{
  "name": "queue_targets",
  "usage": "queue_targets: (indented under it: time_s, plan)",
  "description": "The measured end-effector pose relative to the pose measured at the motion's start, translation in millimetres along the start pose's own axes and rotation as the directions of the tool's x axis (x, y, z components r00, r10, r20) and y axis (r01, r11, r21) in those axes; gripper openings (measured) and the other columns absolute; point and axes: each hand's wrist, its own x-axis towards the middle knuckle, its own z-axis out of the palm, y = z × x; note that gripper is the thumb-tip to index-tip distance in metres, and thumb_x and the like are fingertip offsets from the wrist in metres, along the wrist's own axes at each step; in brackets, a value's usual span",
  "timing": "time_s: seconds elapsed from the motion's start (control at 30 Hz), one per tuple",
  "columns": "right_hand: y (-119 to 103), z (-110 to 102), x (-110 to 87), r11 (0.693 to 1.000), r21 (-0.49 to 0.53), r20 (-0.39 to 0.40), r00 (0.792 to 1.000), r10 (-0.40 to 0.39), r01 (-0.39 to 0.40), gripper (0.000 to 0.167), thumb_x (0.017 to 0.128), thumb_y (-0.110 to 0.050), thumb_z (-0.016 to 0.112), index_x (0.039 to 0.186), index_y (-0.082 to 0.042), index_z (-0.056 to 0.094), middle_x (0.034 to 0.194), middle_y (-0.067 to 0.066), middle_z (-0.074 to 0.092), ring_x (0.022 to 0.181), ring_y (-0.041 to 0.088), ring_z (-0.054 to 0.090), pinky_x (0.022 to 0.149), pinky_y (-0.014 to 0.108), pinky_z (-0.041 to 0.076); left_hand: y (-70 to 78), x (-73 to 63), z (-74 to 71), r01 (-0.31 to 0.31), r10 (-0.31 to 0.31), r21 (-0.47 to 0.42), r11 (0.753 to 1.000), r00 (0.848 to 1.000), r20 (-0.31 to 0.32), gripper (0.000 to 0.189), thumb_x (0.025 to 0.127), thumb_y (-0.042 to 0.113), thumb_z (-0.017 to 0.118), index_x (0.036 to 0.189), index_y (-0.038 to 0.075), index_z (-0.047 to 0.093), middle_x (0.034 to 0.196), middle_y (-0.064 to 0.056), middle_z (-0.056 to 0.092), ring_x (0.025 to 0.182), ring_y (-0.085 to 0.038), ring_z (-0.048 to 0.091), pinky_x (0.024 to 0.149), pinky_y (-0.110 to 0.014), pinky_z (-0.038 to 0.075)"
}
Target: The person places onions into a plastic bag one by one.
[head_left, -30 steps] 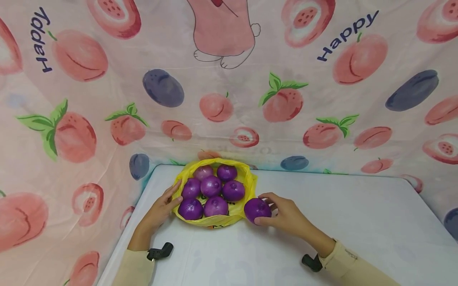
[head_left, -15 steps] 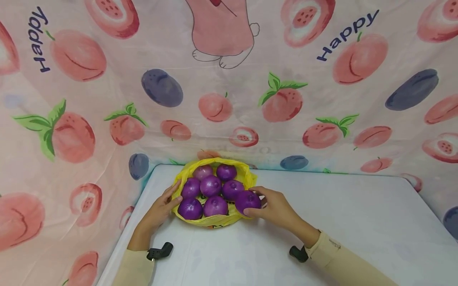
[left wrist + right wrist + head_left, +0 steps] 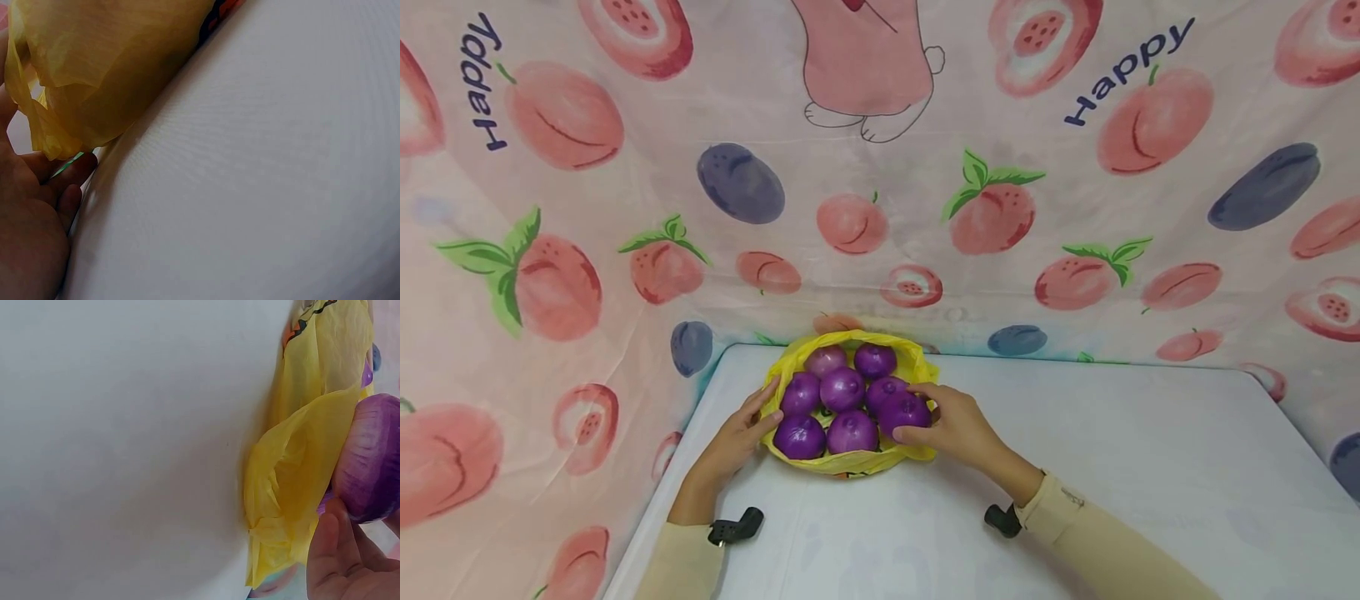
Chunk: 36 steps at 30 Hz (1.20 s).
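Note:
A yellow plastic bag point(image 3: 865, 467) lies with its mouth spread wide, several purple onions point(image 3: 842, 390) inside. At its left side my left hand point(image 3: 730, 446) holds the rim between thumb and fingers. In the left wrist view, the fingers point(image 3: 75, 172) curl beside the yellow plastic, and part of the hand is cut off. My right hand point(image 3: 966, 429) grips one dark purple onion point(image 3: 904, 415) between thumb and fingers, over the right edge of the bag's mouth. The right wrist view has this onion point(image 3: 372, 459) just past the bag's rim, fingertips against its side.
A white table point(image 3: 1150, 467) extends to the right and in front of the bag. A fruit-patterned cloth point(image 3: 917, 183) hangs behind and along the left side. A black wrist camera point(image 3: 737, 527) sits on each wrist.
My right hand has carried its onion leftward, from beside the bag to over the right part of its mouth. The left hand has stayed at the rim.

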Motion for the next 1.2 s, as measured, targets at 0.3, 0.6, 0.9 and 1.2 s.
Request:
queue_targets:
  time_s: [0.3,0.6,0.9,1.2]
  plan:
    - [-1,5,10.8,0.999,-0.036,-0.022,0.999,-0.025,0.024,0.072,0.077,-0.049,0.087,0.136,-0.015,0.064,0.118,0.004,0.070,0.091,0.016,0.064,0.080,0.032,0.061,-2.3,1.3,-0.5,-0.009,0.009,-0.004,1.000,1.000,0.001,0.064,0.103,0.037,0.061,0.160,0.038,0.032,0.172,-0.009,0.013,0.160,-0.039,0.004,0.126,-0.063,0.006]
    - [-6,12,20.6,0.997,-0.080,-0.026,1.000,-0.015,0.012,0.075,0.077,-0.052,0.086,0.139,-0.016,0.063,0.123,0.007,0.069,0.099,0.020,0.064,0.086,0.038,0.062,-2.4,1.6,0.0,0.001,-0.001,-0.005,1.000,1.000,0.004,0.065,0.103,0.037,0.060,0.161,0.037,0.031,0.172,-0.007,0.013,0.160,-0.037,0.004,0.127,-0.061,0.007]
    - [-13,16,26.7,0.991,-0.132,-0.034,0.999,0.007,-0.012,0.076,0.077,-0.053,0.086,0.140,-0.016,0.062,0.131,0.010,0.067,0.115,0.027,0.064,0.098,0.047,0.058,-1.8,1.1,0.1,-0.004,0.004,-0.006,1.000,1.000,0.005,0.063,0.104,0.035,0.059,0.160,0.040,0.031,0.172,-0.006,0.013,0.160,-0.037,0.004,0.127,-0.062,0.007]
    - [-9,22,31.0,0.986,-0.153,-0.037,0.998,0.056,-0.061,0.075,0.079,-0.053,0.084,0.141,-0.019,0.060,0.137,0.011,0.064,0.124,0.031,0.061,0.102,0.051,0.055,-1.9,1.3,-0.2,-0.002,0.002,0.000,1.000,1.000,0.004,0.065,0.103,0.037,0.060,0.160,0.041,0.029,0.173,-0.005,0.013,0.160,-0.036,0.004,0.127,-0.062,0.008]
